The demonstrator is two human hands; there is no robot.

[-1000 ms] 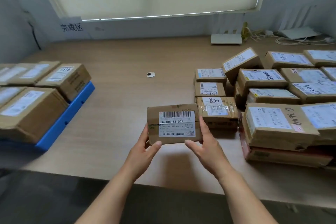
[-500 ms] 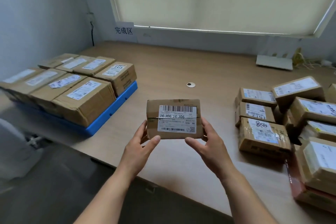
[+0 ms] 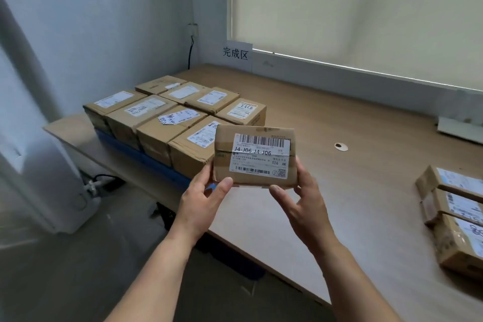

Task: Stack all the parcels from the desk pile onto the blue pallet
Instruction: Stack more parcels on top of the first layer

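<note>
Wood-grain desk (image 3: 366, 138); taped rectangular cardboard parcel (image 3: 256, 157) held

Soft daylight filters through the drawn cream roller blind (image 3: 366, 8), a thin bright strip glaring along its lower edge, leaving the room fairly bright with a cool bluish cast on the pale wall (image 3: 104, 21). The light wooden surface (image 3: 352, 125) carries faint, diffuse shadows, and the grey floor (image 3: 78, 269) beneath it lies dimmer. Print on the small brown cardboard parcel with a white barcode label (image 3: 254, 157) reads sharp at centre, while the wide-angle lens bends and smears the edges.
</note>
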